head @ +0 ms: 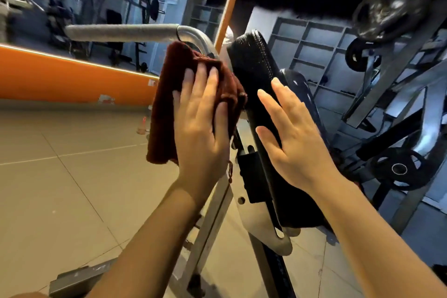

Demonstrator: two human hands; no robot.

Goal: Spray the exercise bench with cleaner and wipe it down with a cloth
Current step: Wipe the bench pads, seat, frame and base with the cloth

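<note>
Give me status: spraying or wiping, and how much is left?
Wiping. The left hand presses a dark red cloth flat against the back side of the black bench pad; the right hand braces its front. No spray bottle in view. Remaining surfaces can't be judged.

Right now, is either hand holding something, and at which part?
The left hand presses the dark red cloth flat with straight fingers; it does not grip it. The right hand rests open on the black bench pad and holds nothing.
</note>
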